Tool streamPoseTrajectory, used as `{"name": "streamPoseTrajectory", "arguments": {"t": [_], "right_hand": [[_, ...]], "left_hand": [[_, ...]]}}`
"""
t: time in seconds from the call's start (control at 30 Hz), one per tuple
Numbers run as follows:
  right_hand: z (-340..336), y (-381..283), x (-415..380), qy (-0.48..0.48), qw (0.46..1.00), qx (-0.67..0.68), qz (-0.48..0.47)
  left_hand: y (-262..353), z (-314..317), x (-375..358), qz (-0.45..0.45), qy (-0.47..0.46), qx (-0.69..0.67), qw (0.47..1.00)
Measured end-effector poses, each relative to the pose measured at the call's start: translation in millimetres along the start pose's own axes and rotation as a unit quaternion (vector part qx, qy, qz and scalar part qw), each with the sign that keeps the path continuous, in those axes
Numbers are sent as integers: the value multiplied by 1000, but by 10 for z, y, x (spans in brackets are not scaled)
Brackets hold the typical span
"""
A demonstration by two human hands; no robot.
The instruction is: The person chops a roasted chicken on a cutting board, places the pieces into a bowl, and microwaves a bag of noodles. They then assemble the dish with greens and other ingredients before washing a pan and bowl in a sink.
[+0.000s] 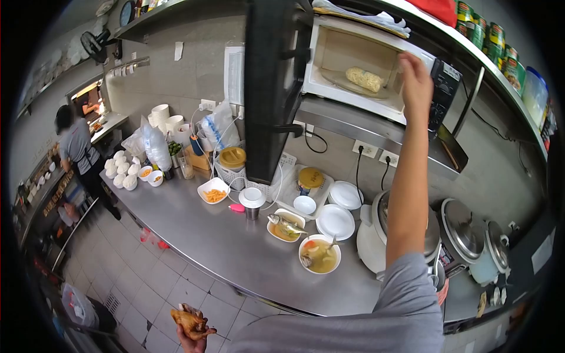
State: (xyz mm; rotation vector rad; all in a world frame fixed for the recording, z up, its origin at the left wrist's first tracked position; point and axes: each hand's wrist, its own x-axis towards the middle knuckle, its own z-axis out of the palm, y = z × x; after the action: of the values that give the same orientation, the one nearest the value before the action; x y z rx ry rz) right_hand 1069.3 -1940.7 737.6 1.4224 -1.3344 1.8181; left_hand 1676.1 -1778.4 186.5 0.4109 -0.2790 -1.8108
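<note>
Grasping a glossy brown roasted poultry piece [192, 322], the left hand [190, 342] sits at lower left. Half-curled at upper right, the right hand [416, 79] overlaps the open white boxy microwave [353, 102]; any grip is unclear.

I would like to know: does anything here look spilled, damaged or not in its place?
I see no clear spill or damage. What looks somewhat odd is the roasted meat: the bare left hand holds it away from the counter, among floor tiles in the view, an unusual place for cooked food.
</note>
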Motion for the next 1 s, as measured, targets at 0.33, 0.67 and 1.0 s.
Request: {"name": "streamPoseTrajectory", "arguments": {"t": [0.33, 0.67, 1.0], "right_hand": [[146, -1787, -1974, -210, 862, -226, -402], [-419, -599, -1597, -47, 892, -408, -188], [-919, 499, -714, 84, 915, -367, 148]], "left_hand": [[483, -580, 219, -80, -52, 52, 994], [765, -605, -132, -104, -19, 26, 994], [814, -745, -244, -52, -10, 14, 998]]}}
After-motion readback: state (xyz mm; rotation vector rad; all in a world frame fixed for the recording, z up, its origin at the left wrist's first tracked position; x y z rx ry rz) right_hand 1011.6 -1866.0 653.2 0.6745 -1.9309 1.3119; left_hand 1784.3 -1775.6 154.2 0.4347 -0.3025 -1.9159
